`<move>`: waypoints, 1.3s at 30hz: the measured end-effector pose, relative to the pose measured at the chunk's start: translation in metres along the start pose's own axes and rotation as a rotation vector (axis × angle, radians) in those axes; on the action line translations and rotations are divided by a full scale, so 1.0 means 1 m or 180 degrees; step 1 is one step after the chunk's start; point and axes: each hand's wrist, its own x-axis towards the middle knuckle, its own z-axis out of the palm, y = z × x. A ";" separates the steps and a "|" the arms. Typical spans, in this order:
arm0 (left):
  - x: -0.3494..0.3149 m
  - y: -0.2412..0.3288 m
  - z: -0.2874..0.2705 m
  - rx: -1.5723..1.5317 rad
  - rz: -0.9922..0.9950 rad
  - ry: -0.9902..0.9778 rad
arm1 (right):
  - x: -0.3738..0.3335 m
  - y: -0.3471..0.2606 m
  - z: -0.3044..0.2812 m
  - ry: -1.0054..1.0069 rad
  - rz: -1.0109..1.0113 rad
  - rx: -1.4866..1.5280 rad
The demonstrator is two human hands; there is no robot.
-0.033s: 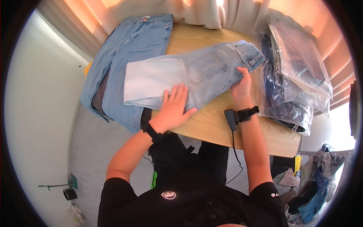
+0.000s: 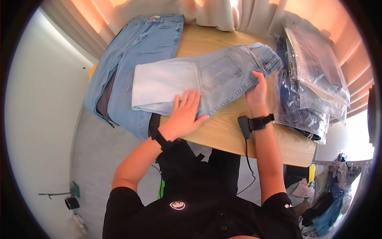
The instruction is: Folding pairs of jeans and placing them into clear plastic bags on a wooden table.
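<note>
Where folded jeans (image 2: pixel 213 77) lie, bagged garments (image 2: pixel 312 79), curtain (image 2: pixel 217 15) behind

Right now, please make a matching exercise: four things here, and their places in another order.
1. Folded pale-blue denim jeans
2. Mid-blue denim jeans
3. Dark garments in clear plastic bags
4. Beige cloth curtain

A. Right end of the light wooden table
B. Along the table's far edge
C. Touched by left hand and right hand
D. Partly under other jeans

Pairs: 1-C, 2-D, 3-A, 4-B

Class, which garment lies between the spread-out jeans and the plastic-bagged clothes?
Folded faded jeans, partly overlapping the spread-out jeans; the head view shows this.
</note>
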 end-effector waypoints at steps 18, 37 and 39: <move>-0.081 -0.003 -0.013 -0.1227 0.0772 0.1032 | -0.078 0.135 0.117 -0.3437 -0.1938 -0.5099; -0.010 -0.173 -0.083 -0.3849 -0.0524 0.1494 | -0.096 0.135 0.130 -0.2506 -0.2486 -0.5347; -0.006 -0.188 -0.081 -0.3864 -0.0880 0.1251 | -0.096 0.141 0.124 -0.2741 -0.2351 -0.5897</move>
